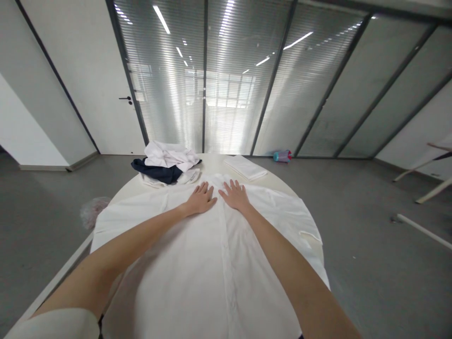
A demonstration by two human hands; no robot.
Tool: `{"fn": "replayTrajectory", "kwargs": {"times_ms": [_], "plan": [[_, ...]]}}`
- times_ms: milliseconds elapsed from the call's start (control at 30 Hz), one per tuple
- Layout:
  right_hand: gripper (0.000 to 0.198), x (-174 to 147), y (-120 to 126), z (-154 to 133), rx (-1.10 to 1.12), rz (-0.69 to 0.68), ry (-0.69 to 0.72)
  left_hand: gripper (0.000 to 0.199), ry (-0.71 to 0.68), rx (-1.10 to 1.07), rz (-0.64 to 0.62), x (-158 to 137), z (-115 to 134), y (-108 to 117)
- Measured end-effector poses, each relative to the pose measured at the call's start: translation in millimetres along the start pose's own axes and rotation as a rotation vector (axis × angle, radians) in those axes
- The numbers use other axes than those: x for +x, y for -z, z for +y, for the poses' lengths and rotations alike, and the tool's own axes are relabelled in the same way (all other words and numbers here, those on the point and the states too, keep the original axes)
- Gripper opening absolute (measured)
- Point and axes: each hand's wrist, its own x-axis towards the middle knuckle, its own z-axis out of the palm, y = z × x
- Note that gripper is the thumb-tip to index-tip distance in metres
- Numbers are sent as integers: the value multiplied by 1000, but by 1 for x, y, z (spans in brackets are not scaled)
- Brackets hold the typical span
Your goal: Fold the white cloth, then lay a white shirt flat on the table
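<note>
A white button-front shirt (190, 263) lies spread over a round white table, its placket running up the middle and its sleeves out to both sides. My left hand (202, 198) rests flat on the upper part of the shirt, left of the placket, fingers spread. Just right of the placket, my right hand (235, 195) also lies flat with its fingers apart. Both hands touch the cloth near the collar end and grip nothing. The shirt's lower hem runs out of view toward me.
At the table's far left is a heap of white and dark navy clothes (164, 170). A folded white cloth (246, 167) lies at the far right of the table (282, 186). On the floor are a clear plastic bag (93, 212) and a blue-and-pink item (282, 156). Glass partitions stand behind.
</note>
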Motion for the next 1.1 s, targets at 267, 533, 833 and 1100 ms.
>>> {"fn": "replayTrajectory", "kwargs": {"times_ms": [267,533,833,1100], "plan": [[83,10,0,-1,-18,53,-10,60,21,121,82,3,0,5],[55,4,4,-4,-91,124,280,52,-161,65,215,35,18,2],[57,-2,9,20,-49,55,237,77,-10,-34,-26,43,20,-7],[70,-50,18,115,-59,-49,164,88,-13,-21,-45,45,17,-10]]}}
